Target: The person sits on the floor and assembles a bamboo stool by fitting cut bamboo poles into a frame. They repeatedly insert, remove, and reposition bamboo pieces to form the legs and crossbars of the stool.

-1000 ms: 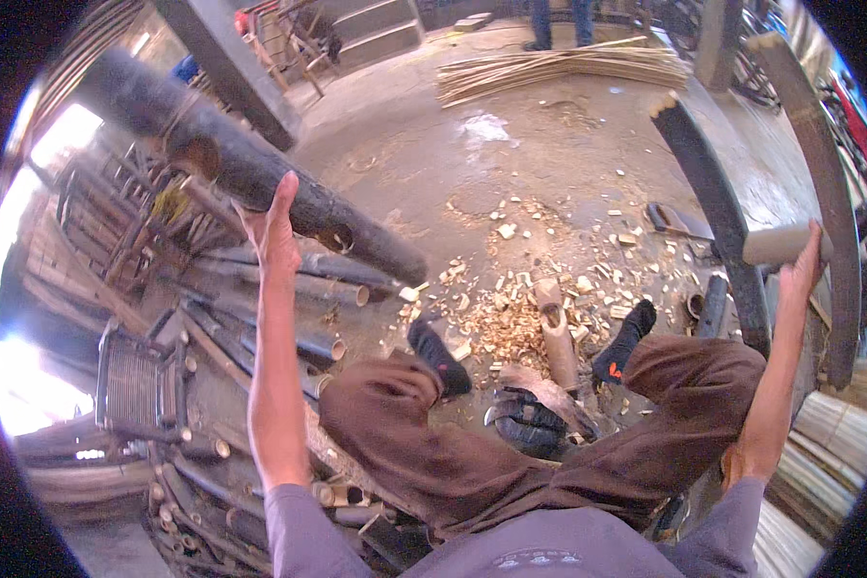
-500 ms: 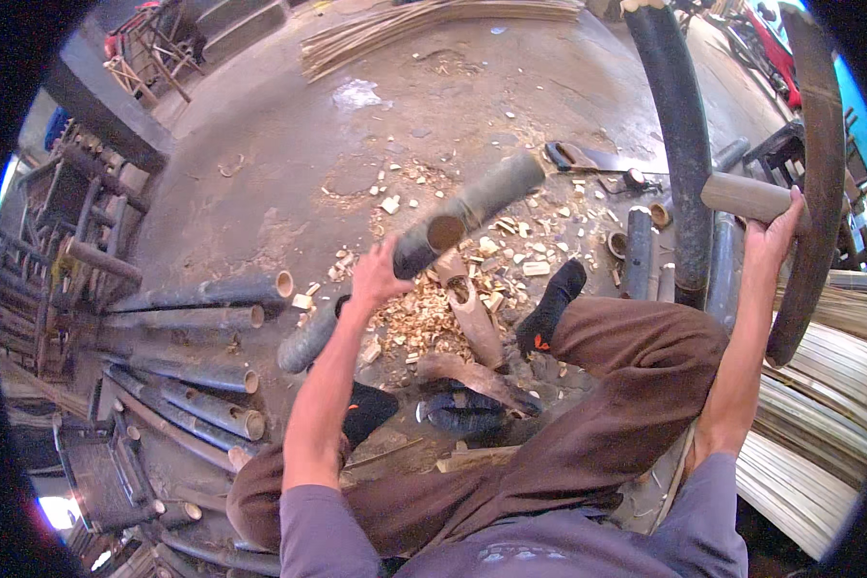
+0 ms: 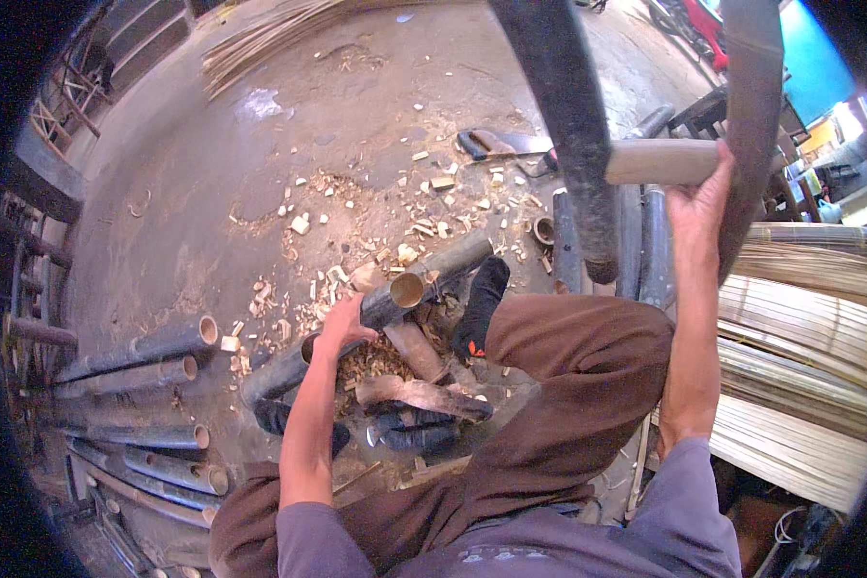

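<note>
My left hand (image 3: 342, 328) grips a dark bamboo pole (image 3: 279, 371) that lies slanted on the floor among wood chips, in front of my knees. A cut open end of bamboo (image 3: 407, 289) shows just right of that hand. My right hand (image 3: 698, 202) is raised at the right and closed on a pale round bamboo piece (image 3: 650, 162) held level. A thick dark pole (image 3: 568, 125) stands in front of that piece and hides part of it. My foot in a black sock (image 3: 482, 299) rests against the slanted bamboo.
Several dark bamboo poles (image 3: 144, 352) are stacked on the floor at the left. Split bamboo slats (image 3: 800, 318) are piled at the right. A flat-bladed cutting tool (image 3: 496, 144) lies beyond the chips (image 3: 405, 222). Another dark upright (image 3: 751, 96) stands at the far right.
My left hand swung the dark bamboo pole from up at the left down to the floor by my foot. My right hand stayed on the pale piece.
</note>
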{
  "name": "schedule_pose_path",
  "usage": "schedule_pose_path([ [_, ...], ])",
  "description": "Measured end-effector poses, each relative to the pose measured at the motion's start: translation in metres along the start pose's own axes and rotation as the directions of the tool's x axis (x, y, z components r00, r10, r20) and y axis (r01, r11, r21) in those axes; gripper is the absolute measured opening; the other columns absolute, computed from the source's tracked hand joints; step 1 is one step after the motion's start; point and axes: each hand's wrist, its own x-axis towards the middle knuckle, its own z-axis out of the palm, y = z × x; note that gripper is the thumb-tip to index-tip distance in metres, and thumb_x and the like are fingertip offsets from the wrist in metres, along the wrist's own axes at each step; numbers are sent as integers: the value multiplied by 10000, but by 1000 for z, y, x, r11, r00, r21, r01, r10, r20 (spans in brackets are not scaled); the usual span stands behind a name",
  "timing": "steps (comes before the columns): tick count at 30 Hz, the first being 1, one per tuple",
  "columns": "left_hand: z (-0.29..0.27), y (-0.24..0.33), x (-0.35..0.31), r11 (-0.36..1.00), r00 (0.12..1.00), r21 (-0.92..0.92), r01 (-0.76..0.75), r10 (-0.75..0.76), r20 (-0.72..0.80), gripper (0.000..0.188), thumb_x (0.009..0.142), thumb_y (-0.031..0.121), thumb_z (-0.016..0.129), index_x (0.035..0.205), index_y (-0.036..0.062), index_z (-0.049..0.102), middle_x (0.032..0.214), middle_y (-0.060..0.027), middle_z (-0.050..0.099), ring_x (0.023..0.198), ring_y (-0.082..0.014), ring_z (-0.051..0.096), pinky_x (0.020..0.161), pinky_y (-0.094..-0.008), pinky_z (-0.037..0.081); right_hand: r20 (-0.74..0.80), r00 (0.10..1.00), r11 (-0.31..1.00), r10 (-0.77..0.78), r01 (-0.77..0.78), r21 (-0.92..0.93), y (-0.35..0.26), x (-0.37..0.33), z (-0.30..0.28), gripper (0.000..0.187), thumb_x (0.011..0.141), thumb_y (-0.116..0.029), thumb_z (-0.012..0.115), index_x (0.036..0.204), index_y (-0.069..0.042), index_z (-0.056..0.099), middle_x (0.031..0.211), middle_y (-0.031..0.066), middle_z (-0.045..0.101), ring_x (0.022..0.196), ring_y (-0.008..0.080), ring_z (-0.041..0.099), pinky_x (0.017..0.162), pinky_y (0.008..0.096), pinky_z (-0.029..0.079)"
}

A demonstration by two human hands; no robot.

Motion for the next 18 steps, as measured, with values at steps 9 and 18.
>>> schedule_pose_path([
  [9, -164, 195, -48, 561, 593, -405, -722, 198, -781, 1094, 709, 381, 826, 1494, -10, 172, 1432, -290, 377, 1332, -369, 399, 1108, -426, 322, 68, 987, 979, 144, -152, 139, 29, -97, 94, 763, 722, -541, 753, 1260, -92, 451, 1191, 125, 484, 1121, 252, 474, 986, 440, 435],
  [18, -275, 216, -190, 376, -42, -97, -921, -345, -938, 592, 634, 65, 853, 1134, 15, 540, 929, -53, 644, 759, -172, 619, 707, -304, 514, 718, 434, 805, 545, -512, -301, 56, -220, 146, 572, 936, -515, 555, 1199, -7, 543, 1014, 93, 651, 840, 189, 666, 726, 340, 586],
])
